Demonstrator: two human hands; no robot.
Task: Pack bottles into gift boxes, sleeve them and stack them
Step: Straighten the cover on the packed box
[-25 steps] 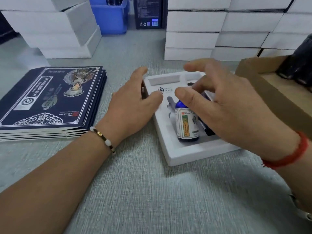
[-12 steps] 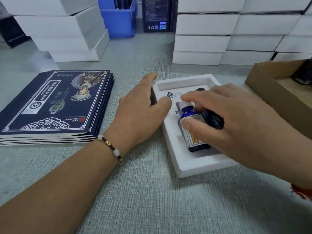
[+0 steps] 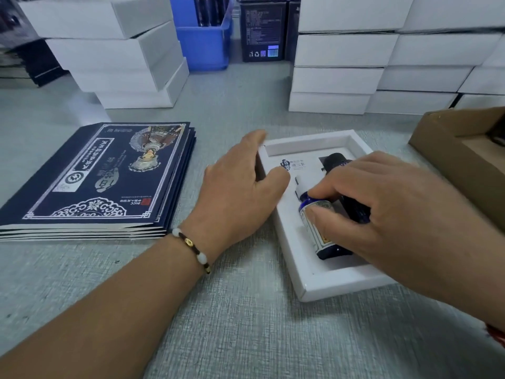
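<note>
My left hand point(image 3: 240, 192) lies flat against the left wall of the open gift box point(image 3: 322, 285), its fingers point(image 3: 254, 138) straight along the rim and the thumb resting on the white insert; I judge this bracing keeps the light tray from sliding on the surface point(image 3: 246, 337) while the other hand works. My right hand point(image 3: 404, 214) reaches in from the right, thumb and forefinger curled round the labelled blue bottle point(image 3: 314, 222), which lies on its side in the insert's cut-out, white cap toward the far end. A second, darker bottle point(image 3: 336, 162) lies just beside it on the right, its black cap showing past my knuckles; whether my other right fingers touch it I cannot tell. The step in hand appears to be seating the bottle down into its recess.

Edges and room: the cut-out walls fit close to the bottles, so I judge they must go in aligned lengthwise. Left of the box, a stack of dark blue sleeves point(image 3: 103, 176) lies near, with bare surface between. A brown carton point(image 3: 448, 149) stands close on the right. Stacks of white boxes point(image 3: 341, 75) stand far behind, well apart.
</note>
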